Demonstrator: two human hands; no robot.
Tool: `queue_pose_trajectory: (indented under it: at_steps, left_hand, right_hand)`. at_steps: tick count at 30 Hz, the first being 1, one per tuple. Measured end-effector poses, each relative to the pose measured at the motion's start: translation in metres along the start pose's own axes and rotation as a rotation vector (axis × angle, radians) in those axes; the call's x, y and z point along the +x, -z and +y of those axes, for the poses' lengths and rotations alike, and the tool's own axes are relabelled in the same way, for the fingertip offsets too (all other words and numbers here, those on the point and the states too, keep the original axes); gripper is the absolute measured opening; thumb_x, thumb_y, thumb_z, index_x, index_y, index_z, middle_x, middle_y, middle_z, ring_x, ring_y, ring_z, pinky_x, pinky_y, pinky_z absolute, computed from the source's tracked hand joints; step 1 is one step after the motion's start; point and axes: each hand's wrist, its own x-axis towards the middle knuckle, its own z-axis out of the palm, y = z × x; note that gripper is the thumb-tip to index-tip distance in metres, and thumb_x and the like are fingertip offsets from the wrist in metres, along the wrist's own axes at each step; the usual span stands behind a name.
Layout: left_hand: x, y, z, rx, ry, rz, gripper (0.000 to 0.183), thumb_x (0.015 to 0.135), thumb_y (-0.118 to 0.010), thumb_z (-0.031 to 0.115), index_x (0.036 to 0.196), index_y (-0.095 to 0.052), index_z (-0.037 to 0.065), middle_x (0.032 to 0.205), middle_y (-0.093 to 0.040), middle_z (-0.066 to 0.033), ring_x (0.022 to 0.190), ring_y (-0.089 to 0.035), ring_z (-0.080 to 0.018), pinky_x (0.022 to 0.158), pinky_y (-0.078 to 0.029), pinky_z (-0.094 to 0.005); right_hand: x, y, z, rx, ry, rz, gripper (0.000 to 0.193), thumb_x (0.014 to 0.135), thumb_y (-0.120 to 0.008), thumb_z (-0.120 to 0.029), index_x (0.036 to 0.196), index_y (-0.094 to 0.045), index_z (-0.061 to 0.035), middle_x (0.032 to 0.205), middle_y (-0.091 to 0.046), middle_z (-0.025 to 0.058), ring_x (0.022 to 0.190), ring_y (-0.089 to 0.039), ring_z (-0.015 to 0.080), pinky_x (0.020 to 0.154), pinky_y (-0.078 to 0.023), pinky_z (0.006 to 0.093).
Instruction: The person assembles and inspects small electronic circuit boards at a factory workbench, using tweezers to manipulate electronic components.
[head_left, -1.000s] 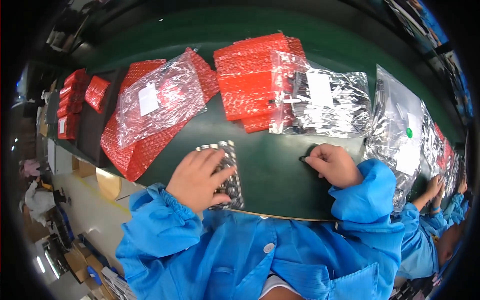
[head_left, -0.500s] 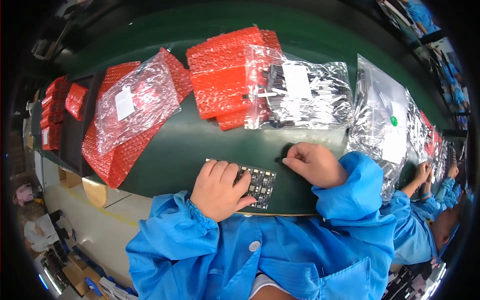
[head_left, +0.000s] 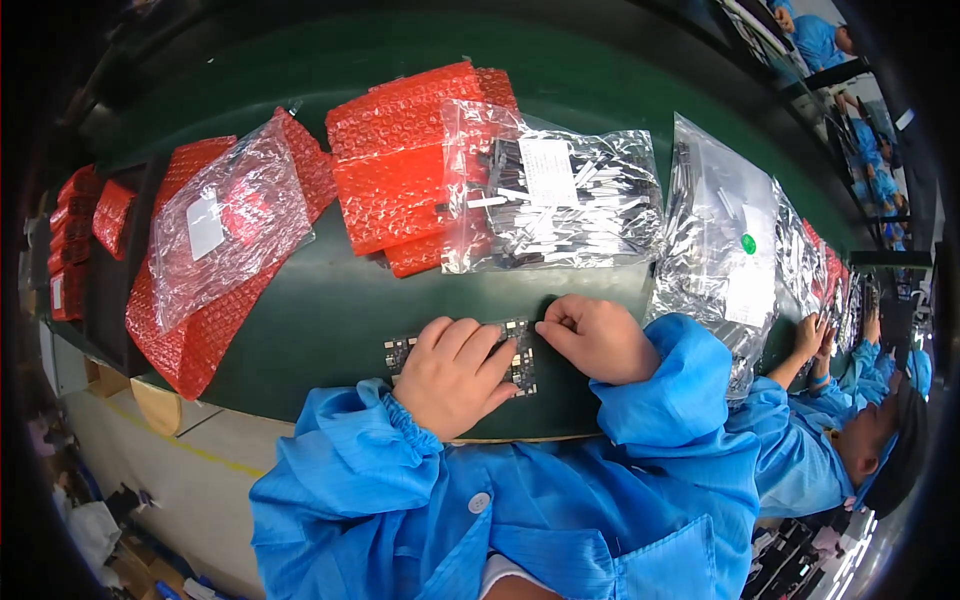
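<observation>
A black circuit board panel (head_left: pixel 523 372) with small pale parts lies on the green table near its front edge. My left hand (head_left: pixel 455 372) rests flat over the middle of the board with its fingers stretched out, hiding much of it. Beside the board's far right corner is my right hand (head_left: pixel 600 338), thumb and forefinger pinched together. Whatever is between those fingertips, if anything, is too small or hidden to make out.
Beyond my hands lie red bubble-wrap bags (head_left: pixel 390 150) and a clear bag of black-and-white strips (head_left: pixel 590 200). Another clear bag (head_left: pixel 715 230) is right. At left are a bubble bag (head_left: pixel 235 220) and a dark tray (head_left: pixel 115 300). A co-worker (head_left: pixel 800 450) sits at right.
My right hand has come closer to the board, now at its far right corner. The board has turned slightly counterclockwise under my left hand. The whole view has shifted a little.
</observation>
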Motion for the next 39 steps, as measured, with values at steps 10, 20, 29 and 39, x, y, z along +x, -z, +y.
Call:
queue_pose_trajectory:
  at_steps: [10,20,29,39]
  left_hand:
    - [0.007,0.002,0.000,-0.045,0.023,-0.004,0.036,0.067,-0.070,0.032,0.094,-0.061,0.010,0.096,-0.051,-0.0069,0.095,-0.047,-0.0264,0.088,-0.037,-0.0437]
    - [0.009,-0.005,-0.002,-0.032,0.025,0.032,0.041,0.068,-0.069,0.032,0.103,-0.061,0.012,0.094,-0.048,-0.0063,0.092,-0.046,-0.0253,0.087,-0.037,-0.0429]
    - [0.009,-0.004,-0.003,-0.010,0.024,-0.011,0.043,0.070,-0.068,0.032,0.107,-0.060,0.012,0.097,-0.049,-0.0058,0.095,-0.046,-0.0234,0.089,-0.036,-0.0397]
    - [0.009,-0.006,-0.004,-0.037,0.015,0.021,0.043,0.069,-0.069,0.033,0.105,-0.061,0.012,0.093,-0.048,-0.0057,0.093,-0.046,-0.0244,0.087,-0.036,-0.0422]
  right_hand:
    - [0.004,0.001,0.000,-0.073,0.063,0.000,0.019,0.080,-0.060,-0.027,0.081,-0.064,-0.0085,0.072,-0.063,0.0116,0.066,-0.061,0.0301,0.061,-0.048,0.0388]
    - [0.013,0.003,0.001,-0.071,0.029,-0.058,0.018,0.076,-0.063,-0.024,0.079,-0.064,-0.0066,0.070,-0.063,0.0108,0.063,-0.062,0.0268,0.059,-0.049,0.0358]
    - [0.017,0.004,-0.002,-0.096,0.000,-0.067,0.019,0.074,-0.066,-0.024,0.077,-0.065,-0.0050,0.067,-0.063,0.0112,0.060,-0.062,0.0245,0.057,-0.048,0.0332]
    - [0.016,0.006,-0.004,-0.065,0.010,-0.071,0.020,0.075,-0.066,-0.025,0.079,-0.065,-0.0056,0.067,-0.063,0.0108,0.059,-0.062,0.0243,0.056,-0.048,0.0332]
